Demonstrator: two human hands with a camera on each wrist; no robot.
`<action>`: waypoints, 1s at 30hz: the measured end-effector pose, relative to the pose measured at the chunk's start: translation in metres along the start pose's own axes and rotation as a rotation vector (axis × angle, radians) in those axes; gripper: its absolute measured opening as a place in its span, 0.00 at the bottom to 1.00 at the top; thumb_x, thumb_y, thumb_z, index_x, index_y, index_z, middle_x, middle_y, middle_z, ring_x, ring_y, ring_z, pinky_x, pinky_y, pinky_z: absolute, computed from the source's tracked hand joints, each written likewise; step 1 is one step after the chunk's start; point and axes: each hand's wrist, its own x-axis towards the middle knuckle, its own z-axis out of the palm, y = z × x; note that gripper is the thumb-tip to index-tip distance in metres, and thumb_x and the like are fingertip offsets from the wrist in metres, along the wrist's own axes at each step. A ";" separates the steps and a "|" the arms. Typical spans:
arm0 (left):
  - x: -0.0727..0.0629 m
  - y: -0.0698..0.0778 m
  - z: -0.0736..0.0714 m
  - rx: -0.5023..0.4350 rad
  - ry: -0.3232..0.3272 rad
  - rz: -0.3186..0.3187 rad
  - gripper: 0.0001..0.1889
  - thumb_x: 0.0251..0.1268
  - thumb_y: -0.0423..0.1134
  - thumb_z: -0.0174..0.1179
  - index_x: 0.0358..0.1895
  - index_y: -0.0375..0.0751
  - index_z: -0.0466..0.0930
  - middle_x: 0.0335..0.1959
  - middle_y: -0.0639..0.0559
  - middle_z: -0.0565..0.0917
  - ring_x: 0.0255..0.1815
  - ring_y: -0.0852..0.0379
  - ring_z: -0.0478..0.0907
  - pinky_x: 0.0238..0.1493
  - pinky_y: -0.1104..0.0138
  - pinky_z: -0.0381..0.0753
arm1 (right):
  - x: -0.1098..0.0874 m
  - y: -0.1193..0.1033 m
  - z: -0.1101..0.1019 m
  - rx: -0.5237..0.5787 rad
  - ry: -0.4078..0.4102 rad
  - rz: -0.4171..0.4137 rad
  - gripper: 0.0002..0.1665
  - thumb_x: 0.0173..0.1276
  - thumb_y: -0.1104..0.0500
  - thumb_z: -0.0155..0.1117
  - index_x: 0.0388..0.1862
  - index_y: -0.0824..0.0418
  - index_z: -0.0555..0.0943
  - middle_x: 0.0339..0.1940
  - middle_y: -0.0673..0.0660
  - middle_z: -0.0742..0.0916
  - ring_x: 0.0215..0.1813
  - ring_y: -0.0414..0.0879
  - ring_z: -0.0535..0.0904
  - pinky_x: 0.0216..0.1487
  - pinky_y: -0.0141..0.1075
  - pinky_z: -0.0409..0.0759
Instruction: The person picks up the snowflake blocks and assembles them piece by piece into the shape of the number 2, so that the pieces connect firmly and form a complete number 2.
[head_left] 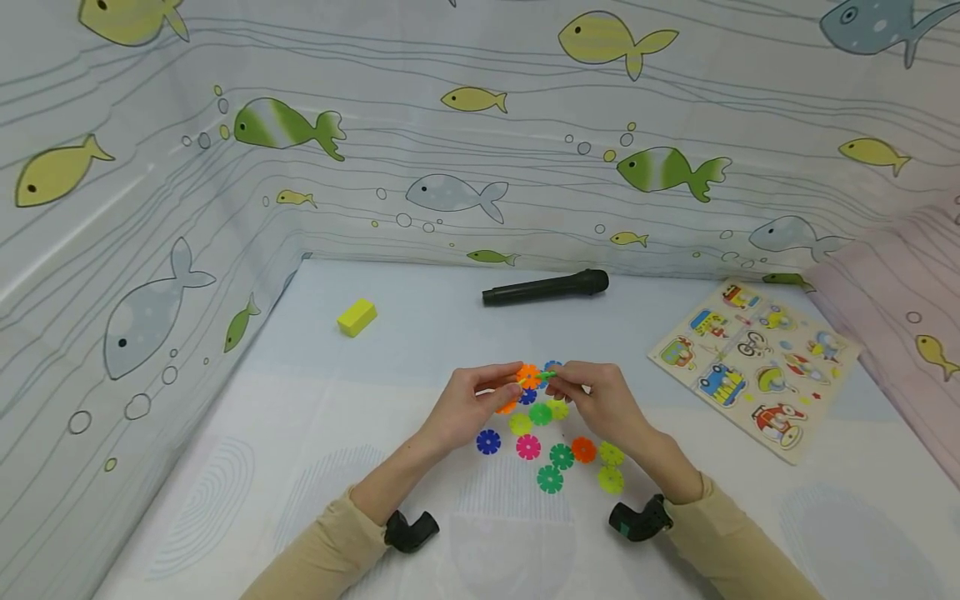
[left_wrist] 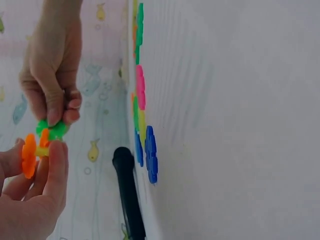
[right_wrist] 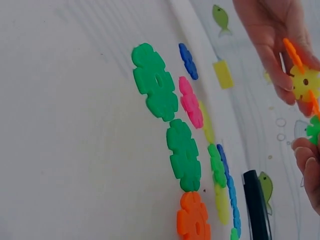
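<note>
Above the table, my left hand (head_left: 465, 408) holds a small joined cluster of notched flower-shaped plastic discs. It includes an orange disc (left_wrist: 28, 156), a yellow disc (right_wrist: 303, 83) and a second orange disc (right_wrist: 294, 54). My right hand (head_left: 603, 404) pinches a green disc (left_wrist: 52, 132) between thumb and fingers. The green disc meets the cluster's edge; whether their slots are engaged I cannot tell. Loose discs lie flat below the hands, among them a pink disc (head_left: 528, 447), a dark blue disc (head_left: 488, 442) and a darker green disc (head_left: 550, 479).
A black microphone (head_left: 546, 288) lies at the back of the table. To the left is a yellow block (head_left: 357, 318). A wooden picture puzzle board (head_left: 757, 367) lies on the right. Fish-patterned curtains (head_left: 360, 225) stand behind and at both sides.
</note>
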 end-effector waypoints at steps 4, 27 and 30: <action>0.000 0.001 0.001 -0.001 -0.005 0.005 0.21 0.72 0.37 0.60 0.66 0.38 0.77 0.60 0.42 0.83 0.58 0.47 0.82 0.56 0.63 0.83 | -0.001 -0.001 -0.001 0.002 0.009 -0.009 0.11 0.64 0.73 0.66 0.42 0.65 0.88 0.28 0.54 0.89 0.30 0.45 0.83 0.34 0.31 0.84; 0.000 0.001 0.000 -0.018 0.055 -0.013 0.21 0.71 0.40 0.62 0.65 0.43 0.78 0.55 0.44 0.85 0.56 0.47 0.82 0.54 0.63 0.84 | 0.000 -0.005 -0.001 0.007 -0.011 0.047 0.14 0.67 0.66 0.67 0.51 0.63 0.86 0.34 0.53 0.90 0.35 0.41 0.85 0.41 0.32 0.86; 0.001 0.000 -0.001 -0.029 0.062 -0.023 0.21 0.71 0.39 0.62 0.65 0.43 0.78 0.55 0.44 0.85 0.57 0.47 0.82 0.55 0.62 0.84 | 0.000 -0.005 0.000 0.027 -0.026 0.098 0.19 0.67 0.64 0.68 0.57 0.64 0.84 0.36 0.55 0.90 0.36 0.45 0.87 0.43 0.33 0.86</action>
